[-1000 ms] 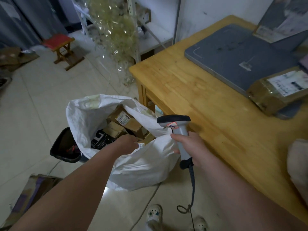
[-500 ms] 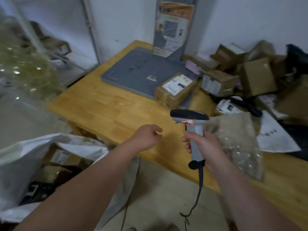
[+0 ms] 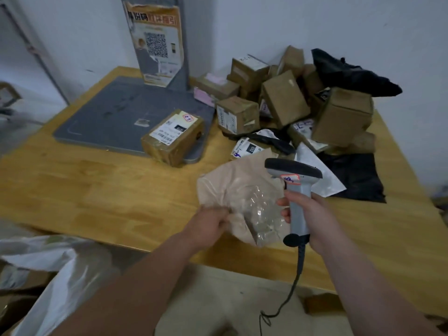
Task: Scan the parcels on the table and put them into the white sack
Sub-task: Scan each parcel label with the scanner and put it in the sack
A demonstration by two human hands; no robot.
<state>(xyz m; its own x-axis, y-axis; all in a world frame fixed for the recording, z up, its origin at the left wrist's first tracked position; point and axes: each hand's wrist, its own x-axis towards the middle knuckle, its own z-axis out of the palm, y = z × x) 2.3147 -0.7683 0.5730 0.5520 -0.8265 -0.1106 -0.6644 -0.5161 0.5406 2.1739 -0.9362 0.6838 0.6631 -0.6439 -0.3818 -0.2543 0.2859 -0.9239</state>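
Left hand [image 3: 211,223] now pinches plastic-wrapped parcel [image 3: 242,187], empty before | right hand [image 3: 314,215] grips scanner [image 3: 293,169], unchanged

We note a honey-yellow wooden table [image 3: 97,190], slate-grey flat pad [image 3: 109,110], brown cardboard boxes [image 3: 283,100] with white labels, beige clear-wrapped parcel [image 3: 237,187], grey black-headed handheld scanner [image 3: 299,202].

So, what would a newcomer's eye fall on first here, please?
Probably the grey scanner gripped upright in the right hand, front and centre, over a beige plastic-wrapped parcel whose edge the left hand pinches. Behind it, a heap of brown boxes crowds the far right of the table; the white sack sits lower left.
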